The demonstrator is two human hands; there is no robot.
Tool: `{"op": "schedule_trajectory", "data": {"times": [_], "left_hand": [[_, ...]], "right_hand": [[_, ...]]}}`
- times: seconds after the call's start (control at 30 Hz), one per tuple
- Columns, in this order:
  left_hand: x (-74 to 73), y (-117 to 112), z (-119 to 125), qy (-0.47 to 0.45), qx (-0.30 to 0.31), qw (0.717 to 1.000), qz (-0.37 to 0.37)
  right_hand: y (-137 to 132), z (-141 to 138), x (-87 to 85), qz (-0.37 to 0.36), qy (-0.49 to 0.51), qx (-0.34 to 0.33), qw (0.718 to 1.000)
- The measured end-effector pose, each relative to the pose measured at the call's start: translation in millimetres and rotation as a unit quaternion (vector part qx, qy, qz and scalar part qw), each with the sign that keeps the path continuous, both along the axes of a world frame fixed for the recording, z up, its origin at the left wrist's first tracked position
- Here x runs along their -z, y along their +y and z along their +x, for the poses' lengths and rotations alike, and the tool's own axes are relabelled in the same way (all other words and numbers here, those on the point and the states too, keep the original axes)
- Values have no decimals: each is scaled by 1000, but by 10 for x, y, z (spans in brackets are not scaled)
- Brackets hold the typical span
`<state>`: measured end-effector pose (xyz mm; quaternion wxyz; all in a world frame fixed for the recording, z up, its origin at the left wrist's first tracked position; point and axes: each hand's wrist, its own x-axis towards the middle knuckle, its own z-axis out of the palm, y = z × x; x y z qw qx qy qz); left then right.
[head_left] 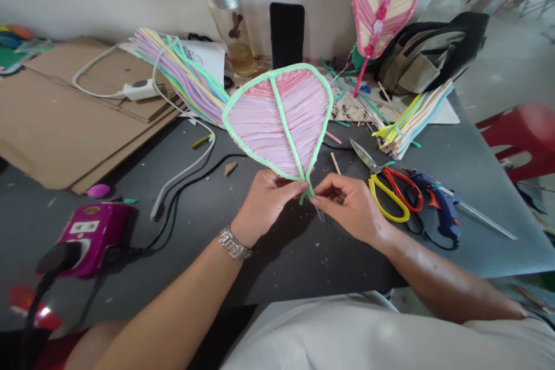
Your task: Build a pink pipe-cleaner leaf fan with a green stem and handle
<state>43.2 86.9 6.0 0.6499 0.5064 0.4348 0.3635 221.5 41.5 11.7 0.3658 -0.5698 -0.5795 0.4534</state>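
A leaf-shaped fan (255,121) of lilac and pink pipe cleaners stands upright above the table, bordered in mint green with a green rib down its middle. My left hand (271,199) grips its narrow lower end between thumb and fingers. At the same spot my right hand (347,202) pinches a green pipe cleaner end (310,189) where the border strands meet. Short clear or wire stems poke out below the fingers. Parts of both hands' fingers are hidden behind the fan's base.
Scissors (390,191) and a blue glue gun (442,202) lie to the right. Behind are pipe cleaner bundles (182,78), a bottle (229,23), a phone (287,34) and a finished pink fan (384,6). Cardboard (65,121) and a purple power socket (93,237) with cables occupy the left.
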Motion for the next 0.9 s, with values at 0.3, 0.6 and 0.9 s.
{"op": "schedule_trajectory", "data": {"times": [0.3, 0.6, 0.9], "left_hand": [[11, -6, 13, 30, -5, 999, 19], [-1, -28, 23, 64, -32, 997, 33], [17, -46, 60, 37, -56, 998, 4]], "right_hand": [[-85, -22, 46, 127, -99, 20, 987], [-137, -62, 77, 232, -158, 10, 960], [-149, -103, 74, 185, -138, 32, 972]]}}
